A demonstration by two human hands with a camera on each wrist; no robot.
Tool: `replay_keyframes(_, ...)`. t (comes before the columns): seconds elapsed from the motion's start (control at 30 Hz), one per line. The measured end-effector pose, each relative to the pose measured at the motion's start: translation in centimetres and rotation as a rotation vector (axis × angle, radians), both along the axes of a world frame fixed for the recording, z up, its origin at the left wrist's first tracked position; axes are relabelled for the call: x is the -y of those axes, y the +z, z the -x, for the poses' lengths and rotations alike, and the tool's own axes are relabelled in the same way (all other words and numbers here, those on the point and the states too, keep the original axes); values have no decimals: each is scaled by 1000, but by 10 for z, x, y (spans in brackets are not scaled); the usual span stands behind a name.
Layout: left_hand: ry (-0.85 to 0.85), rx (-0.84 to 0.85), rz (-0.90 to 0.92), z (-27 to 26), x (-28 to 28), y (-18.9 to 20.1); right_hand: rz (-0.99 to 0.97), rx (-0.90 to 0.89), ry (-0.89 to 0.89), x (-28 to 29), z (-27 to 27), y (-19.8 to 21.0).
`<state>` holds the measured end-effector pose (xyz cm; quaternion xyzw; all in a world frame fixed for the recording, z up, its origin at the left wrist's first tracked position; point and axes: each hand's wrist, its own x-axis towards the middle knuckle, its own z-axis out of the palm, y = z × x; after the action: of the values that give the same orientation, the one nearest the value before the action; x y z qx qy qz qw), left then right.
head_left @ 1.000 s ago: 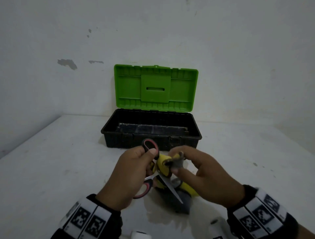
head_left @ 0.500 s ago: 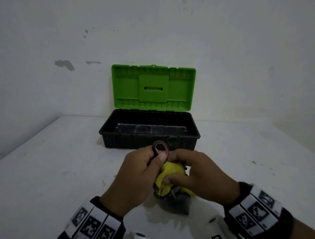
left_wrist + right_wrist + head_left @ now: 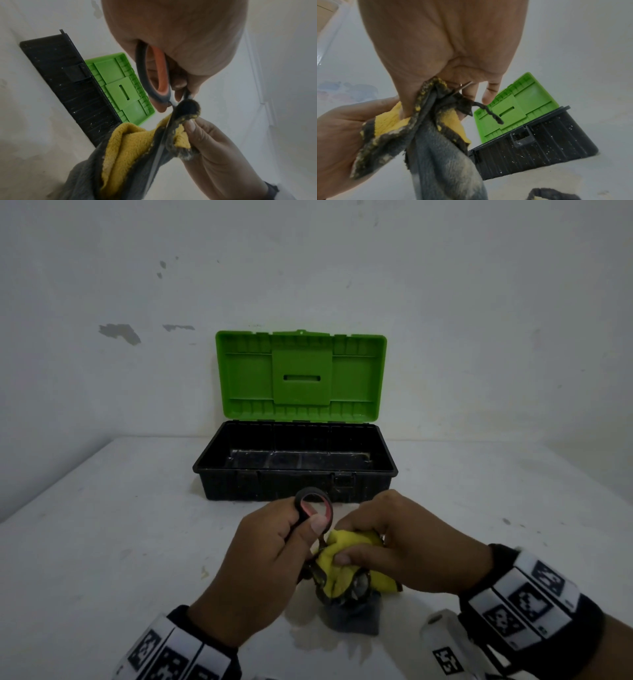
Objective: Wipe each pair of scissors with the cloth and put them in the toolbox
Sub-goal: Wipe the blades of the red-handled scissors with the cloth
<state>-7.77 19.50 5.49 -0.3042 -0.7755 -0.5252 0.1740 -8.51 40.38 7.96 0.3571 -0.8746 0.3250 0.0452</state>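
Note:
My left hand (image 3: 274,546) grips the handles of a pair of scissors (image 3: 315,508) with black loops lined in red; one loop stands up above the thumb. In the left wrist view the scissors (image 3: 154,81) run down into the cloth (image 3: 130,146), and their blades are mostly hidden. My right hand (image 3: 387,549) pinches the yellow and grey cloth (image 3: 346,566) around the blades, just above the table. The right wrist view shows the cloth (image 3: 426,135) folded in that hand with a sliver of metal showing. The toolbox (image 3: 294,474) stands open behind my hands; I see no scissors inside it.
The toolbox's green lid (image 3: 301,374) leans up against the white wall. The white table (image 3: 102,525) spreads to both sides. A white cylinder-like object (image 3: 442,628) sits at the bottom edge near my right wrist. Another dark cloth piece (image 3: 551,194) shows in the right wrist view.
The scissors were open with a bare blade showing one second ago. Now the blades are closed inside the cloth, my right hand has wrapped over them, and both hands sit slightly lower.

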Motion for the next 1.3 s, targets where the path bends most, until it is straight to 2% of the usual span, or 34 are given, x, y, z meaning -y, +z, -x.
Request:
replay_keyframes(0.13, -32, 140, -73, -5, 3, 4, 12, 52, -33, -13, -3, 3)
replay_keyframes(0.37, -47, 227, -127, -9, 3, 8, 63, 127, -83, -32, -11, 7)
replay_keyframes(0.47, -15, 275, -171, -8, 9, 8, 102, 133, -166, -47, -12, 8)
replay_keyframes(0.63, 124, 405, -358, 4, 23, 4, 378, 200, -256, -63, -15, 6)
replay_keyframes(0.8, 139, 528, -485, 5, 5, 0, 639, 226, -316, -42, -13, -12)
replay_keyframes(0.9, 133, 538, -531, 6, -6, 0, 706, 303, -284, -21, -14, -19)
replay_keyframes(1.07, 185, 485, -493, 9, -18, -6, 736, 373, -273, 16, -21, -24)
replay_keyframes(1.3, 274, 380, -484, 7, -25, -4, 608, 260, -409, 37, -19, -31)
